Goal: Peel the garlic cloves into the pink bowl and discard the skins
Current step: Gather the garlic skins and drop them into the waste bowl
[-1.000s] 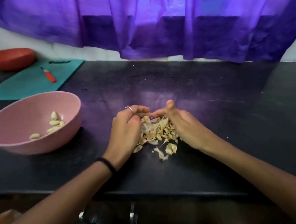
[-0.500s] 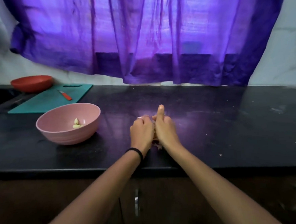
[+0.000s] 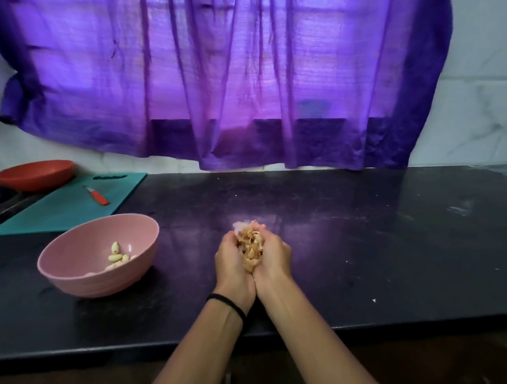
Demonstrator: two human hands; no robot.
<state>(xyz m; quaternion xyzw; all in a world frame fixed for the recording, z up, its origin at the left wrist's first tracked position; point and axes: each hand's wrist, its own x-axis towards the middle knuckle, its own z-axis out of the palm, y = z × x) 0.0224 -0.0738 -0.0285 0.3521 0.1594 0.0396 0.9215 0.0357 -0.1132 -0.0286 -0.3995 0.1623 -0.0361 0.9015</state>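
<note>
Head view, the only one. Both hands are cupped together above the black countertop [image 3: 361,241], heels of the palms touching. Left hand [image 3: 233,262]: fingers curled upward round the left side of a heap of garlic skins [image 3: 251,247]. Right hand [image 3: 273,260]: fingers curled the same way round the right side. Between them the skins are bunched tight, tan and papery, with one pale translucent flake poking out at the far top. A black band sits on the left wrist.

Pink bowl [image 3: 95,277] stands on the counter well to the left of the hands, upright. Inside it lie several peeled garlic cloves [image 3: 119,256], pale, clustered toward the right of the bowl's floor. No unpeeled cloves show on the counter.

A few small white specks lie on the counter to the right of the hands, too small to tell whether they are skin fragments.

Back left: teal cutting board [image 3: 69,208] with a small red-handled knife [image 3: 97,195] lying on it; an orange-red bowl [image 3: 36,174] beside the board's far corner. Purple curtain [image 3: 223,72] hangs behind.

Judgement on progress: peeling looks finished, cloves in the bowl. The skins are gathered and lifted; what is left is carrying them to a bin, none in sight, and perhaps picking up stray flecks.
</note>
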